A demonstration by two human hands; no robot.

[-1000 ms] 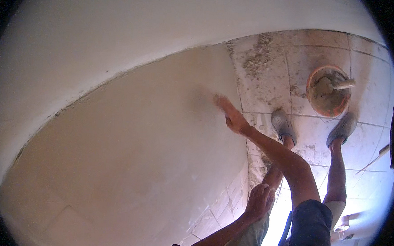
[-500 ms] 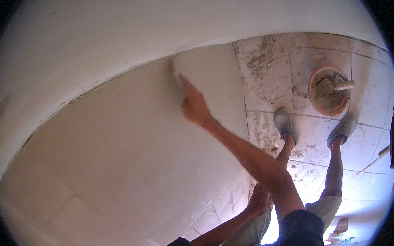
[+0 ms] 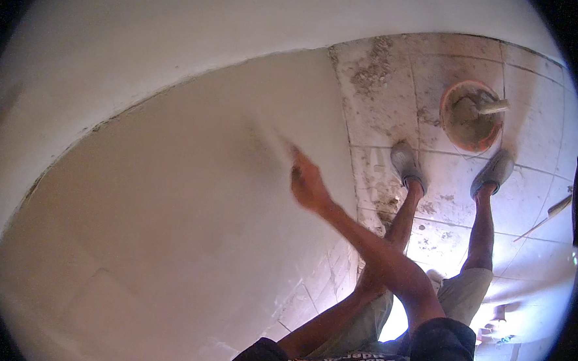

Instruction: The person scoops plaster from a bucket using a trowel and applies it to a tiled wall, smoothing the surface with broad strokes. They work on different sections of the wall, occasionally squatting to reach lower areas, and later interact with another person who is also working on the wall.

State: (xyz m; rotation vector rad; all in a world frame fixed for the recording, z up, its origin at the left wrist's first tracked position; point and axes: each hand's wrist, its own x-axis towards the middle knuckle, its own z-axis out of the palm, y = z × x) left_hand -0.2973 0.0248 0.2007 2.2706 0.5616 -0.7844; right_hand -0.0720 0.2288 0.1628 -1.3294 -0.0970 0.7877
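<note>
My right arm reaches across to the left, with the right hand closed on a thin, pale, blade-like tool. Motion smears the tool, so its exact kind does not show. It is at a broad, smooth beige plastered surface, beside a soft shadow. Low in the view, my left forearm runs toward my left knee. The left hand is by that knee, mostly covered by the right forearm, and its fingers are hidden.
On the tiled floor, an orange-rimmed bucket of grey-brown mix holds a tool with a pale handle. My shoes stand just before it. Dried splatter marks the tiles. A pale curved wall borders the plastered surface. A thin stick lies far right.
My right hand has drawn back from the far seam, toward me and slightly right, with the blurred tool. The view has shifted a little, and the left hand is more covered.
</note>
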